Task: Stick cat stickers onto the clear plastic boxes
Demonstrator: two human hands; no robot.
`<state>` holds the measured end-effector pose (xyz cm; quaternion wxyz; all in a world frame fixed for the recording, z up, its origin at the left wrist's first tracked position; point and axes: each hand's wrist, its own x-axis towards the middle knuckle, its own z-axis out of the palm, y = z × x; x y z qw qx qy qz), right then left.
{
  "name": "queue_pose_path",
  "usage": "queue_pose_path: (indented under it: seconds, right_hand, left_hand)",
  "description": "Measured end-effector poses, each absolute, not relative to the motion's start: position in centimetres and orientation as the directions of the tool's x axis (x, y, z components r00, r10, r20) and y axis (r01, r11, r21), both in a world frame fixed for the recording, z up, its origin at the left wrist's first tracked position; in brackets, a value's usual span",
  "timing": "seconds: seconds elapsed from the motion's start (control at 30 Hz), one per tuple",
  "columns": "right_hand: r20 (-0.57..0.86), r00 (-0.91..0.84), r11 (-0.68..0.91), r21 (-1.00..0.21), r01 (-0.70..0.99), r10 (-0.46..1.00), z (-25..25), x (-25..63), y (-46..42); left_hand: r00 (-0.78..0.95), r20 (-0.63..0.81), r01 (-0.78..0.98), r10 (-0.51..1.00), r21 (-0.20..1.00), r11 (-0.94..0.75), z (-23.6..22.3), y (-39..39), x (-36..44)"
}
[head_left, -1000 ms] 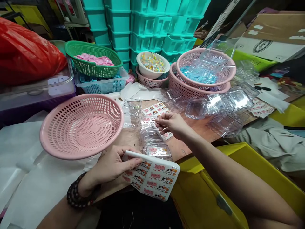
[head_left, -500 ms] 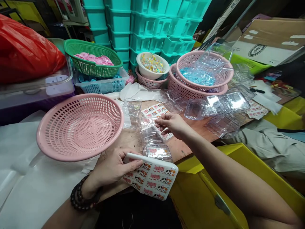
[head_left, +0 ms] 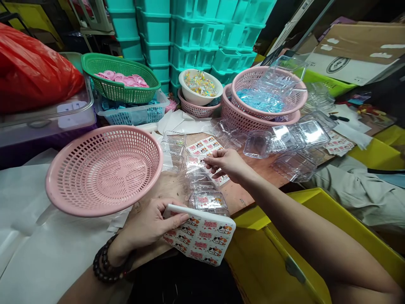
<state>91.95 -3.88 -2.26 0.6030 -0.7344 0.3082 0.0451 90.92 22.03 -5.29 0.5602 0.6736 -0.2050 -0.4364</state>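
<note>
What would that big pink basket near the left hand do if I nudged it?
The basket would probably feel light for its size, since its wall is full of holes. Being wide and shallow, it likely wouldn't tip easily, and might slide instead.

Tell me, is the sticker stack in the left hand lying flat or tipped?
Tipped. The left hand holds the sticker stack by one side, its printed face slanting down toward the camera.

One head-worn camera is facing forward and down across the desk (head_left: 238, 197), framing the left fingers (head_left: 176, 221) and right fingers (head_left: 215, 161) close up, the teal bins (head_left: 190, 36) farther back.
</note>
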Motion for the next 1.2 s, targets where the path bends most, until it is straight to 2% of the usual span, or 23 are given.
queue_pose_path:
  seconds: [0.13,0.37,0.63,0.7,0.8,0.83,0.87,0.9,0.97,1.07,1.13,1.2]
  right_hand:
    - [-0.391,0.819,-0.219,-0.832,-0.510,-0.419,-2.1,92.2,-3.5]
    - [-0.347,0.830,-0.446,-0.718,-0.534,-0.436,-2.1,92.5,-3.3]
    - [-0.391,0.824,-0.480,-0.675,-0.560,-0.411,-2.0,92.8,-3.4]
    - [-0.386,0.833,-0.586,-0.593,-0.553,-0.395,-1.8,93.0,-3.6]
    - [-0.293,0.855,-0.807,-0.303,-0.507,-0.427,-1.3,93.1,-4.4]
    - [-0.279,0.861,-0.843,-0.224,-0.489,-0.426,-1.1,93.1,-4.8]
    - [-0.286,0.863,-0.857,-0.194,-0.478,-0.417,-1.1,93.1,-5.2]
    - [-0.307,0.864,-0.853,-0.221,-0.473,-0.399,-1.2,93.1,-5.7]
    - [-0.329,0.878,-0.811,-0.365,-0.458,-0.348,-1.6,93.2,-6.3]
    - [-0.337,0.906,-0.757,-0.513,-0.405,-0.257,-2.9,93.5,-6.7]
    - [-0.398,0.899,-0.727,-0.562,-0.395,-0.180,-3.7,93.7,-6.6]
    - [-0.446,0.883,-0.649,-0.631,-0.424,-0.144,-4.2,93.6,-6.5]
  left_hand:
    - [0.534,-0.358,0.208,-0.766,0.934,-0.292,-5.5,22.0,90.9]
    - [0.523,-0.356,0.225,-0.774,0.934,-0.278,-5.5,22.1,90.9]
    - [0.531,-0.346,0.219,-0.774,0.938,-0.270,-6.0,21.9,90.7]
    - [0.537,-0.340,0.206,-0.772,0.940,-0.272,-6.1,21.8,90.6]
    - [0.536,-0.331,0.182,-0.777,0.944,-0.276,-6.1,21.8,90.6]
    - [0.540,-0.316,0.157,-0.780,0.949,-0.275,-5.9,21.8,90.6]
    - [0.552,-0.280,0.110,-0.785,0.958,-0.265,-5.7,21.9,90.6]
    - [0.567,-0.223,0.041,-0.793,0.969,-0.243,-5.4,21.9,90.6]
    - [0.581,-0.062,-0.143,-0.812,0.974,-0.176,-4.8,21.8,90.6]
    - [0.495,0.119,-0.397,-0.861,0.912,-0.103,-4.0,20.7,90.5]
    - [0.405,0.123,-0.512,-0.906,0.851,-0.113,-4.0,19.4,90.5]
    - [0.349,0.057,-0.568,-0.936,0.807,-0.163,-4.4,17.9,90.5]
